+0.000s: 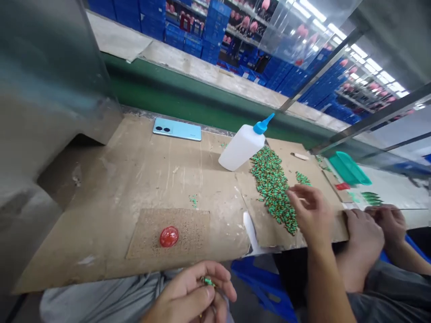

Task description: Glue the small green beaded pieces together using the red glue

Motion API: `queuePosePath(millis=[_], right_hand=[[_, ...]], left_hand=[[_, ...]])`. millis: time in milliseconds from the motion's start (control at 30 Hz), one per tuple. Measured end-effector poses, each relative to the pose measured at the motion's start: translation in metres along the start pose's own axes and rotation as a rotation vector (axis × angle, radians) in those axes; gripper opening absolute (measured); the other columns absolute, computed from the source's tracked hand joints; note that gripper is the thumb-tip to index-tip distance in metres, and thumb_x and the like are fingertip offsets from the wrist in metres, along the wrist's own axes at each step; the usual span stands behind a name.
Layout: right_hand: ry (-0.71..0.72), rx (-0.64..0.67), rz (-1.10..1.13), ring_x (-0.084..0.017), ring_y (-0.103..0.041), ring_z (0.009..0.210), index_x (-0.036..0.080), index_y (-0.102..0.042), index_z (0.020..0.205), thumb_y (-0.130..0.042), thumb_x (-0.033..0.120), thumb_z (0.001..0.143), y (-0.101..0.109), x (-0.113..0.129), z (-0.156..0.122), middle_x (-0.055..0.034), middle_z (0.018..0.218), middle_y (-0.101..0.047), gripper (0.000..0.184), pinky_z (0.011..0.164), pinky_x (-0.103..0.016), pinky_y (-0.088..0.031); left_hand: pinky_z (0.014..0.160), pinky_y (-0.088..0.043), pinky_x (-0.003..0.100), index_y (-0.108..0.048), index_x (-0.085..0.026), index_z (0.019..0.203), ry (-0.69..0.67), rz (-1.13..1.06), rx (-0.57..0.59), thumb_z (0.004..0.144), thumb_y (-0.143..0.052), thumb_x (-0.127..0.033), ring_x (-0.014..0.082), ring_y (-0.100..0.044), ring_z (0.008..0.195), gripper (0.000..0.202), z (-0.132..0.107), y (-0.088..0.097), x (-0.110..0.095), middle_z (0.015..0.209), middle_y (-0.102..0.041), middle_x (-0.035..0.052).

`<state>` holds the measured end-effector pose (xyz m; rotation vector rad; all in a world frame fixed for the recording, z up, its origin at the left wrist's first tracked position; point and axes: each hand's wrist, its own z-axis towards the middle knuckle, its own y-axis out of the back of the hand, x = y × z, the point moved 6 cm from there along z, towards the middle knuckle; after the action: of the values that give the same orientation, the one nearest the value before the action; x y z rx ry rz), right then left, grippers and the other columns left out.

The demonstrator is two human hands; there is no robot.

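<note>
My left hand (193, 294) is at the bottom, in front of the table's near edge. Its fingers curl around a few small green pieces (208, 281), partly hidden by the fingers. At the right edge of a heap of tiny green and brown-gold pieces (271, 181) is my right hand (313, 213), thumb and fingers curled together. Whatever it may pinch is too small to make out. A glossy red dome (169, 236) sits on a rough brown mat (198, 224) near the table's front edge.
A white squeeze bottle (241, 148) with a blue nozzle stands by the heap. Behind lies a light blue phone (177, 129). At right, a co-worker's hands (365, 231) rest near a green tray (350, 168) and green leaf shapes (372, 198). A metal housing (57, 89) borders the left.
</note>
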<state>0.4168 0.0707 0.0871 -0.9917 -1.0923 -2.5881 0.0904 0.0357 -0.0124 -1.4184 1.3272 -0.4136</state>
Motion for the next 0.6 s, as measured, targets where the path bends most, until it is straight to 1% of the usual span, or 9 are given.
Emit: queuePosePath(millis=[67,133,167,233,300,333,400,500,600], right_hand=[[-0.037,-0.045,-0.082,-0.025,-0.072,0.080,0.019,-0.075,0.100,-0.078,0.048,0.087,0.005,-0.005,-0.017,-0.0094,0.095,-0.078,0.032,0.076,-0.042,-0.059],[-0.057,-0.082,-0.130,-0.026,-0.072,0.081,0.019,-0.076,0.105,-0.075,0.045,0.092,0.004,0.002,-0.053,-0.0104,0.096,-0.078,0.029,0.084,-0.047,-0.058],[-0.056,-0.028,-0.126,-0.026,-0.072,0.082,0.020,-0.077,0.104,-0.075,0.043,0.093,-0.002,0.010,-0.072,-0.0096,0.095,-0.078,0.026,0.088,-0.048,-0.058],[0.007,0.215,-0.043,-0.026,-0.075,0.088,0.023,-0.078,0.095,-0.076,0.042,0.091,-0.026,0.033,-0.104,-0.0067,0.093,-0.079,0.019,0.089,-0.044,-0.060],[0.209,0.422,0.082,-0.025,-0.076,0.094,0.025,-0.078,0.101,-0.072,0.027,0.095,-0.053,0.068,-0.122,-0.0070,0.100,-0.079,0.008,0.086,-0.039,-0.062],[0.314,0.474,0.138,-0.024,-0.075,0.095,0.024,-0.076,0.107,-0.068,0.019,0.098,-0.065,0.084,-0.124,-0.0079,0.103,-0.078,0.013,0.083,-0.037,-0.062],[0.408,0.542,0.158,-0.022,-0.074,0.096,0.022,-0.073,0.111,-0.060,0.012,0.102,-0.090,0.106,-0.113,-0.0087,0.103,-0.076,0.019,0.083,-0.036,-0.061],[0.415,0.692,0.092,-0.024,-0.074,0.097,0.021,-0.074,0.112,-0.057,0.017,0.106,-0.130,0.122,-0.087,-0.0093,0.105,-0.078,0.018,0.084,-0.038,-0.059],[0.381,0.798,0.008,-0.025,-0.075,0.088,0.020,-0.077,0.108,-0.064,0.020,0.104,-0.160,0.128,-0.069,-0.0086,0.101,-0.080,0.014,0.079,-0.039,-0.057]], left_hand=[[0.056,-0.043,0.020,-0.070,-0.013,0.111,0.025,-0.054,-0.043,0.093,-0.081,-0.036,0.0138,-0.070,0.076,0.031,-0.008,0.011,0.011,0.108,-0.075,0.0147],[0.049,-0.037,0.019,-0.068,-0.013,0.109,0.054,-0.118,-0.070,0.090,-0.085,-0.042,0.0129,-0.070,0.070,0.039,-0.016,0.019,0.021,0.107,-0.077,0.0158],[0.044,-0.031,0.018,-0.066,-0.014,0.106,0.070,-0.147,-0.078,0.087,-0.087,-0.046,0.0108,-0.068,0.062,0.042,-0.021,0.022,0.025,0.104,-0.078,0.0156],[0.040,-0.023,0.019,-0.063,-0.015,0.098,0.117,-0.154,-0.097,0.084,-0.089,-0.053,0.0061,-0.058,0.049,0.048,-0.031,0.026,0.027,0.093,-0.080,0.0135],[0.040,-0.018,0.021,-0.062,-0.015,0.090,0.151,-0.088,-0.134,0.081,-0.089,-0.060,0.0032,-0.047,0.043,0.053,-0.041,0.028,0.020,0.082,-0.079,0.0105],[0.041,-0.016,0.022,-0.064,-0.015,0.088,0.156,-0.038,-0.167,0.080,-0.088,-0.063,0.0026,-0.043,0.042,0.055,-0.046,0.028,0.015,0.078,-0.078,0.0093],[0.045,-0.015,0.023,-0.071,-0.013,0.093,0.138,0.044,-0.239,0.080,-0.088,-0.064,0.0022,-0.037,0.043,0.055,-0.054,0.027,0.001,0.075,-0.077,0.0071],[0.048,-0.013,0.024,-0.075,-0.014,0.113,0.092,0.089,-0.327,0.083,-0.086,-0.063,0.0028,-0.031,0.043,0.058,-0.060,0.024,-0.013,0.072,-0.076,0.0044],[0.051,-0.015,0.024,-0.073,-0.016,0.107,0.031,0.083,-0.364,0.085,-0.084,-0.061,0.0039,-0.029,0.044,0.051,-0.059,0.022,-0.018,0.067,-0.073,0.0026]])
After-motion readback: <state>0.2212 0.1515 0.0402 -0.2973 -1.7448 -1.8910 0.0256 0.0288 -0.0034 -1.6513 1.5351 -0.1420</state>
